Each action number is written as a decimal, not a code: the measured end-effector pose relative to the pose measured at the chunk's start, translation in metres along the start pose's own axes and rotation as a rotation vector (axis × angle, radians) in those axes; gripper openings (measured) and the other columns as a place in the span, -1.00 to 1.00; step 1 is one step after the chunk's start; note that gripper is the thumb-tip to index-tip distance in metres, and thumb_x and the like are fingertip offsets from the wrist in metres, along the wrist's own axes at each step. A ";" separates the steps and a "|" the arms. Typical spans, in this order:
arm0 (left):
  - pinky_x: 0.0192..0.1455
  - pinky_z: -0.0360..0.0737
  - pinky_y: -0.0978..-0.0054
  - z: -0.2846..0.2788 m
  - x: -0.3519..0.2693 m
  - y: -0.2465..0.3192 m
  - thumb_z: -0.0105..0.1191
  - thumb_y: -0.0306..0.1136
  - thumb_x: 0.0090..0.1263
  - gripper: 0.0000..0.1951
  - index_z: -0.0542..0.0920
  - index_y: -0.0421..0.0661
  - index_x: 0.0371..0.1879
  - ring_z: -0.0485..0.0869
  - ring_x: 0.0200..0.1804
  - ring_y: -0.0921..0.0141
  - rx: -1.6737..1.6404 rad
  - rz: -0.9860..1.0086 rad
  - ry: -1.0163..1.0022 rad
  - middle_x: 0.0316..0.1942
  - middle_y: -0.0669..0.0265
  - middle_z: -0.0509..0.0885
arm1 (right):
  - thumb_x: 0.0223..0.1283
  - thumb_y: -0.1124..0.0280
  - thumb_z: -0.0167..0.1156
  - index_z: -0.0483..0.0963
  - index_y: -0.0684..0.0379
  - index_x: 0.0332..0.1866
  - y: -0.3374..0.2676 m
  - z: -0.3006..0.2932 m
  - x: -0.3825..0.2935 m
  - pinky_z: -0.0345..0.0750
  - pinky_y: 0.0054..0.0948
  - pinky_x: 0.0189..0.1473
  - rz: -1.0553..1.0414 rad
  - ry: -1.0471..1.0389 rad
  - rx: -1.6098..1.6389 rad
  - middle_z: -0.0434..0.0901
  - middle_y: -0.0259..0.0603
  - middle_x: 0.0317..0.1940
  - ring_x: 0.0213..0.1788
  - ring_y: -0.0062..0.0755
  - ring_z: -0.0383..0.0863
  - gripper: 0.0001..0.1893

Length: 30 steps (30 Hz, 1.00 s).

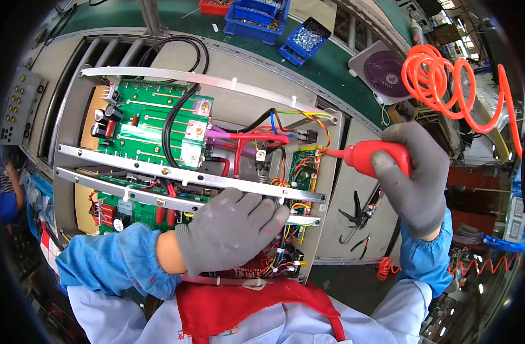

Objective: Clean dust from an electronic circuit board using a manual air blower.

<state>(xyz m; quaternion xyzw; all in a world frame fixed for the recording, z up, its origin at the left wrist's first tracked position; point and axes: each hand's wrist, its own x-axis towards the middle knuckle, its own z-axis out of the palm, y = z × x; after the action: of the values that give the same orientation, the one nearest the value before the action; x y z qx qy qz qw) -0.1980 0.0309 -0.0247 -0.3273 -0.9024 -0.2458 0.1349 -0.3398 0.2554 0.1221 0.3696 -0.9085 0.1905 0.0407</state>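
Note:
In a grey glove, my right hand (pixel 421 176) grips a red squeeze bottle (pixel 376 158). Its narrow nozzle points left and ends at the edge of a small green circuit board (pixel 304 165) with red and yellow wires. My left hand (pixel 232 230), also gloved, lies across the metal rails (pixel 193 176) of an open metal chassis (pixel 331 172); its thumb and what lies under its palm are hidden. A larger green circuit board (pixel 155 124) with capacitors and copper strips fills the chassis's far left. Purple and red cables (pixel 245 136) run from it toward the small board.
Pliers (pixel 365 247) and a black-handled tool (pixel 357 213) lie right of the chassis. Blue bins of fasteners (pixel 305 41) stand beyond it, near a purple fan (pixel 387 75). A coiled orange air hose (pixel 452 86) hangs at upper right. Conveyor rollers (pixel 112 51) lie at left.

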 end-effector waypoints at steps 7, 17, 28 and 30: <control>-0.15 0.64 0.29 -0.001 0.000 0.000 0.26 -0.29 0.12 -0.51 0.60 -0.13 0.09 0.69 -0.18 0.31 0.009 -0.001 -0.035 -0.21 0.32 0.65 | 0.08 0.43 0.26 0.55 0.34 -0.15 -0.011 -0.015 -0.014 0.54 -0.45 -0.18 0.292 -0.035 0.198 0.58 -0.22 -0.35 -0.31 -0.52 0.53 -0.75; -0.13 0.60 0.21 -0.085 0.002 0.023 0.37 -0.40 0.10 -0.50 0.64 -0.16 0.09 0.70 -0.18 0.20 0.104 -0.140 0.268 -0.13 0.19 0.72 | 0.14 0.04 0.19 0.53 0.28 0.00 -0.029 0.000 -0.098 0.37 -0.62 -0.37 0.488 0.656 0.525 0.57 -0.26 -0.23 -0.31 -0.57 0.52 -0.50; 0.09 0.60 0.47 -0.197 -0.172 0.002 0.23 -0.25 0.45 -0.55 0.64 -0.39 0.14 0.71 0.00 0.40 0.108 -0.949 0.696 -0.03 0.09 0.77 | 0.47 -0.04 0.08 0.51 0.21 -0.11 -0.077 0.087 -0.190 0.10 -0.55 -0.61 0.842 0.732 1.359 0.36 -0.37 -0.61 -0.64 -0.63 0.25 -0.56; 0.13 0.59 0.44 -0.210 -0.224 -0.043 0.22 -0.15 0.45 -0.49 0.64 -0.38 0.15 0.71 0.01 0.36 0.068 -1.091 0.582 -0.02 0.07 0.77 | 0.50 -0.01 0.05 0.51 0.23 -0.10 -0.085 0.095 -0.194 0.14 -0.56 -0.58 0.794 0.729 1.370 0.39 -0.35 -0.57 -0.61 -0.63 0.27 -0.57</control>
<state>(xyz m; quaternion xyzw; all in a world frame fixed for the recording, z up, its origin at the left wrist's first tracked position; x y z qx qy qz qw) -0.0410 -0.2266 0.0462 0.2662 -0.8733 -0.3296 0.2407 -0.1346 0.2910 0.0198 -0.1154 -0.5859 0.8016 0.0282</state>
